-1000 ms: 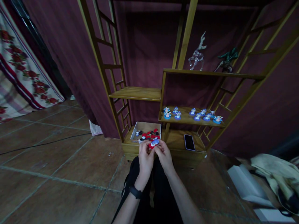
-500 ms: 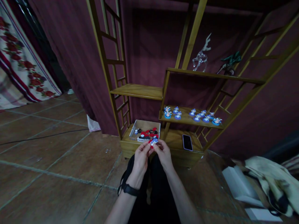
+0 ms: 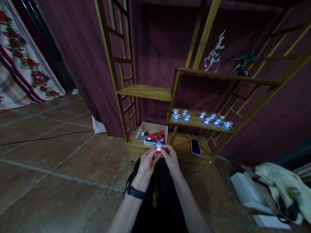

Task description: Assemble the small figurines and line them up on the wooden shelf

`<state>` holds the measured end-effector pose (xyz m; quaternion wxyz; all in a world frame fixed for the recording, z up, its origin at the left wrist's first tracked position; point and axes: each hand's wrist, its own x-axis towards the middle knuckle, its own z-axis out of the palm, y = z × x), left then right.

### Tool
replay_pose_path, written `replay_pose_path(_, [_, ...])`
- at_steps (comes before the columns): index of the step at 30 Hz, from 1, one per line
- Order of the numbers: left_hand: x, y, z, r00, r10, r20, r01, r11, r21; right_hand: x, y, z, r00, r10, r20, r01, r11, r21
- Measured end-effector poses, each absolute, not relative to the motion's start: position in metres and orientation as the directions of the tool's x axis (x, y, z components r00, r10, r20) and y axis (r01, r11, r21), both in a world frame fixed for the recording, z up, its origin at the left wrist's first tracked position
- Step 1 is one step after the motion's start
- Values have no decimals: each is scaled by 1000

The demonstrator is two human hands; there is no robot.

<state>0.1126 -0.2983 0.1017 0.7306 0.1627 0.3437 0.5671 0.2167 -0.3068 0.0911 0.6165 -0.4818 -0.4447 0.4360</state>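
"Figurine point(image 3: 159, 146) first: where do we have it in the head view?"

"We hold it upright in front of us, the left hand point(image 3: 147, 160) at one side of it and the right hand point(image 3: 170, 158) at the other."

"And our fingers?"

"Pinched on it from both sides. Its top is purple and its front white; the base looks red, though the piece is small and we cover part of it."

"What lies just beyond?"

"A shallow white box point(image 3: 155, 128) on the cabinet top point(image 3: 181, 144), with red, black and white pieces point(image 3: 154, 137) jumbled inside. Right of it, on the same wood and well apart, we see a phone point(image 3: 195, 147)."

"Higher up?"

"Above the phone, a shelf point(image 3: 193, 121) bears two groups of small figurines point(image 3: 206, 120), mostly blue, purple and white. Over those, we have a clear deer point(image 3: 213, 59) standing beside a dark green figure point(image 3: 245, 63)."
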Motion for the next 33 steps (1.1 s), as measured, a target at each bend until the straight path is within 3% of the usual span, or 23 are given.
replay_pose_path(8, [115,-295,97,86,933,-350,-701,306,644,215,-308,93,239,971,18,-223,73,-972])
replay_pose_path(21, [115,-280,97,159,878,-451,-710,419,565,217,-301,92,241,970,-20,-228,37,-973])
replay_pose_path(33, [120,-272,86,146,883,-447,-734,400,549,221,-293,82,254,960,-117,-316,-32,-948])
